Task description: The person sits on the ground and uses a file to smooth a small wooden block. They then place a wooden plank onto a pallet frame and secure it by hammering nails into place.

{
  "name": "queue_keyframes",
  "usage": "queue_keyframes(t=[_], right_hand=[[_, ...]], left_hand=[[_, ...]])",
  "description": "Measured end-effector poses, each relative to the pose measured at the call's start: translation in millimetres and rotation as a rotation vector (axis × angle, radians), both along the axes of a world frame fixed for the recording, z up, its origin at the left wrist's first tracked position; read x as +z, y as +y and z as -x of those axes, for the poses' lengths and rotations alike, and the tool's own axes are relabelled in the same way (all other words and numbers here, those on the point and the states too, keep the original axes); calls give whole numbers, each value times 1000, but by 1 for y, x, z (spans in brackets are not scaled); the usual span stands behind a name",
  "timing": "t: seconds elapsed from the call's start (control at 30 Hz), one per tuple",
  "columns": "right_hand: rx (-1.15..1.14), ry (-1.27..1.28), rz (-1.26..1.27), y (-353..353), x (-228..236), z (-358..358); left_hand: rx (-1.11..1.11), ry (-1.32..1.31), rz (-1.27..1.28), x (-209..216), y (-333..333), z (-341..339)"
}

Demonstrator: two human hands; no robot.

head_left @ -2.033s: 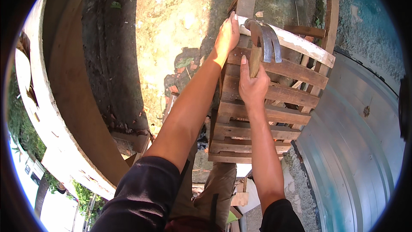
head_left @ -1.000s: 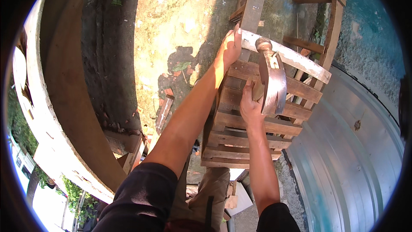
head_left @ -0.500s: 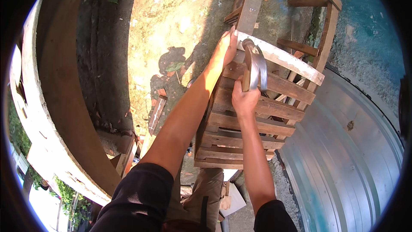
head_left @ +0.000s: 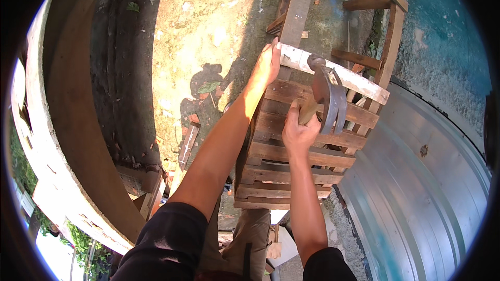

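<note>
In my right hand (head_left: pixel 302 134) is a claw hammer (head_left: pixel 328 96), its wooden handle wrapped by my fingers and its metal head held up over the slats. Beneath it stands a wooden frame with several brown slats (head_left: pixel 304 153) running across. A white-painted slat (head_left: pixel 336 72) lies across it at the far end of this row. My left hand (head_left: pixel 267 65) is closed round the left end of that white slat, the thumb near its top edge. The fingers on the outer side are partly hidden. No nail can be made out under the hammer.
The frame's bare wooden bars (head_left: pixel 367 2) extend beyond the white slat. Corrugated metal sheeting (head_left: pixel 422 177) lies along the right, below a blue-green wall (head_left: pixel 442 57). A large curved board (head_left: pixel 73 104) rises at left. Wood scraps (head_left: pixel 188 143) lie on the sunlit ground.
The hammer has moved off the white slat, toward me and slightly right, with its head tilted. My left hand stays at the slat's left end. The whole view has shifted slightly.
</note>
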State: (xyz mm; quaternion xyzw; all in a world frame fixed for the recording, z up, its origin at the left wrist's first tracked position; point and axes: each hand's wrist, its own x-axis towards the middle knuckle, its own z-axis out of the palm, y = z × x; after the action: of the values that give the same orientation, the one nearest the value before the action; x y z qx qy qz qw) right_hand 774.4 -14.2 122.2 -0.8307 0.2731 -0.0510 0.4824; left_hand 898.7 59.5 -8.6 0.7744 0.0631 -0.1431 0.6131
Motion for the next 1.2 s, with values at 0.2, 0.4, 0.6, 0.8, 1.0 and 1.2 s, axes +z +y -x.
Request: queue_keyframes(t=[0.2,0.4,0.6,0.8,1.0,1.2], right_hand=[[228,-49,604,1,-42,0],[-132,-75,-1,11,-35,17],[-48,74,28,16,-38,0],[-71,-7,-127,8,11,28],[36,267,-237,11,38,37],[-26,24,-430,11,15,57]], left_hand=[[-19,73,3,-1,3,-2],[15,17,84,-5,1,-2],[11,29,12,-5,3,-1],[73,-67,114,11,-1,-5],[15,-174,47,7,2,-3],[72,-110,123,5,-1,16]])
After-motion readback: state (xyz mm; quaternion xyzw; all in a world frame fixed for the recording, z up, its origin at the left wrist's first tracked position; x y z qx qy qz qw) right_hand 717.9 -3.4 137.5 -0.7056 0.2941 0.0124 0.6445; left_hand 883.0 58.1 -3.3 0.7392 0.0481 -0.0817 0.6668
